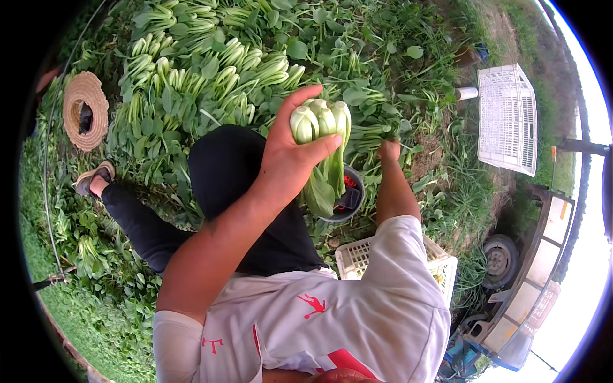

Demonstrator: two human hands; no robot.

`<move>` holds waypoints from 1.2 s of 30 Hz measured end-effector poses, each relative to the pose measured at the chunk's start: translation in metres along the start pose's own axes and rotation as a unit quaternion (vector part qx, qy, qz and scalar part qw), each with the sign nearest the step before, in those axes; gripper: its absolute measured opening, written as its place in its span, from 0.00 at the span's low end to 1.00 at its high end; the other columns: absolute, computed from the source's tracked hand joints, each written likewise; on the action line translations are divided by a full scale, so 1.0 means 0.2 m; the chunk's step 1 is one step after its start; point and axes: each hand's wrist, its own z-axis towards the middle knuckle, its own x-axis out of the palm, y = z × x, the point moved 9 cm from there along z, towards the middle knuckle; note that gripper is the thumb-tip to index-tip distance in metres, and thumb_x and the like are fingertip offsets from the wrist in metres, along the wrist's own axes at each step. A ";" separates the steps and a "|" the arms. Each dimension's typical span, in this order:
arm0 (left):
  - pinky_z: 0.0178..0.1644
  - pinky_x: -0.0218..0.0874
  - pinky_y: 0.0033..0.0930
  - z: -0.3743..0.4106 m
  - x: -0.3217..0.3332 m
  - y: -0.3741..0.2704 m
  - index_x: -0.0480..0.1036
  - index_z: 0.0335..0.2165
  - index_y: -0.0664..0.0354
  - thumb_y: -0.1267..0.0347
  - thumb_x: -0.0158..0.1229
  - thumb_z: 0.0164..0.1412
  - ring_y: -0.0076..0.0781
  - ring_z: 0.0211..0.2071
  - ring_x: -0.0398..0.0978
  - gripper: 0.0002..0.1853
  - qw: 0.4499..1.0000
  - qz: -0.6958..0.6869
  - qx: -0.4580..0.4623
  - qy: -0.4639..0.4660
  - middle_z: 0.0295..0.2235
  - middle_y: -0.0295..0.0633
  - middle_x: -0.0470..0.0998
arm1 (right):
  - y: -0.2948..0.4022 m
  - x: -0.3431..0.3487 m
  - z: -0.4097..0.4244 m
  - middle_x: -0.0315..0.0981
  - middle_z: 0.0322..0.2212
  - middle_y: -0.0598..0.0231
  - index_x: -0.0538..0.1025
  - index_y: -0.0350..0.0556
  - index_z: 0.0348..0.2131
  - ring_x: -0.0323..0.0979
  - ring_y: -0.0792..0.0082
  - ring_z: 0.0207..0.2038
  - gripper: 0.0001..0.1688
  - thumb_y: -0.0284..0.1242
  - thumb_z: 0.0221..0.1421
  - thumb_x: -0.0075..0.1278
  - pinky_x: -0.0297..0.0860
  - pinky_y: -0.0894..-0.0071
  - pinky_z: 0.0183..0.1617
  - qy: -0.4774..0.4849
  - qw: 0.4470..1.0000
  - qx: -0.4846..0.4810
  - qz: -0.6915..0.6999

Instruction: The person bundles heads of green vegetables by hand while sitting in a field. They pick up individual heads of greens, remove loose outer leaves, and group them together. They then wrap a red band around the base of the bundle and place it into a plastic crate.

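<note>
My left hand (297, 148) is raised above my knee and grips a small bunch of green-stemmed leafy greens, apparently bok choy (327, 119). Their pale, cut root ends point away from me and the leaves hang toward my lap. Lower down, my right hand (389, 149) reaches to the ground beside a cluster of greens (366, 135); its fingers are partly hidden among leaves. Rows of laid-out bok choy (191, 79) cover the ground ahead, many with white stem ends showing.
A dark bucket (360, 203) holding red items and a black object stands under the bunch. One plastic crate (357, 256) is by my right side; another white crate (505, 119) stands farther right, near a wheeled vehicle (536, 268). A straw hat (86, 110) is at left.
</note>
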 end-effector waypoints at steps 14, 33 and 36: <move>0.49 0.69 0.27 0.03 0.02 0.02 0.60 0.63 0.55 0.82 0.63 0.57 0.21 0.44 0.72 0.38 0.999 -0.020 -0.047 0.014 0.47 0.35 0.72 | 0.26 0.04 -0.14 0.63 0.58 0.36 0.51 0.41 0.65 0.67 0.40 0.59 0.62 0.45 0.41 0.68 0.64 0.50 0.65 -0.134 0.962 0.182 -0.156; 0.55 0.67 0.30 0.00 -0.02 -0.03 0.61 0.63 0.56 0.83 0.64 0.56 0.24 0.48 0.74 0.38 1.000 -0.010 -0.020 0.009 0.49 0.37 0.75 | 0.15 0.20 -0.09 0.73 0.25 0.69 0.74 0.47 0.40 0.70 0.70 0.21 0.17 0.24 0.50 0.62 0.60 0.68 0.20 -0.024 0.919 0.069 0.387; 0.52 0.69 0.28 -0.01 -0.02 -0.06 0.61 0.63 0.56 0.85 0.63 0.56 0.23 0.47 0.74 0.38 1.000 -0.017 -0.019 0.007 0.47 0.36 0.73 | 0.11 0.19 -0.06 0.74 0.30 0.63 0.74 0.44 0.41 0.72 0.65 0.26 0.17 0.26 0.51 0.62 0.65 0.62 0.25 -0.024 0.919 0.125 0.373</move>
